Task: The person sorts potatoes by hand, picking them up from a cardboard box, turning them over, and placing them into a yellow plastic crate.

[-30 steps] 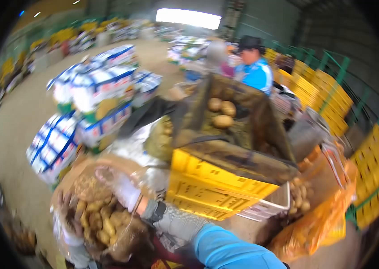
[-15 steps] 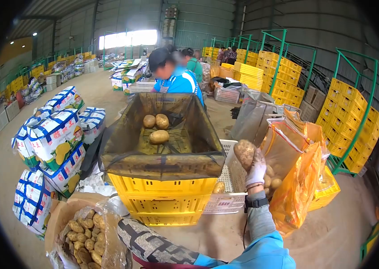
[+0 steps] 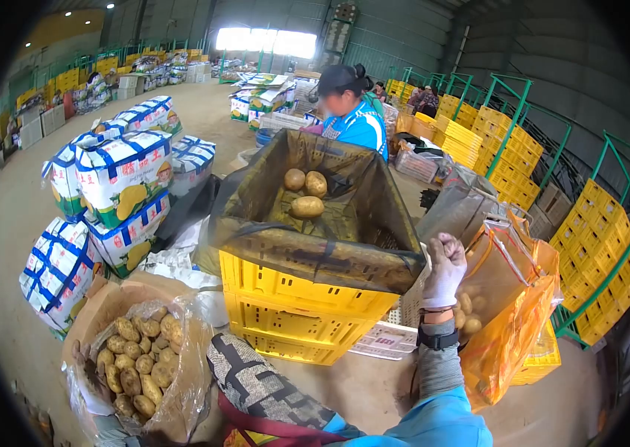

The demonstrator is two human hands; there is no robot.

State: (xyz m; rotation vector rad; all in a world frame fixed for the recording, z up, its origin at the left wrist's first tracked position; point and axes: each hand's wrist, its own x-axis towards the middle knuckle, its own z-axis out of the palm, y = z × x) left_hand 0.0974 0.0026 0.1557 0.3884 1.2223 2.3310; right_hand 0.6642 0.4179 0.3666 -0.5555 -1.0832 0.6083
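My right hand (image 3: 445,272), in a white glove with darkened fingers, is raised beside the crate's right corner. Its fingers are curled in with nothing visible in them. Just right of it stands an orange mesh bag (image 3: 512,328) with several potatoes (image 3: 468,313) inside. Low on the left, my gloved left hand (image 3: 90,376) is at the left side of a plastic-lined box (image 3: 218,339) of potatoes (image 3: 140,357); its fingers stretch apart along the inner edge. In front of me, three potatoes (image 3: 307,207) lie in a dark-lined crate (image 3: 315,261) on top of yellow crates (image 3: 293,320).
A white perforated crate (image 3: 386,340) sits behind the yellow stack. Printed white-and-blue bags (image 3: 125,175) are piled on the left. A co-worker in blue (image 3: 360,123) is beyond the lined crate. Yellow crates (image 3: 602,246) in green frames line the right.
The large potato has left my right hand, and the fingers have curled. My left hand has come into view at the potato box. The view has turned left, and the co-worker's head has lifted.
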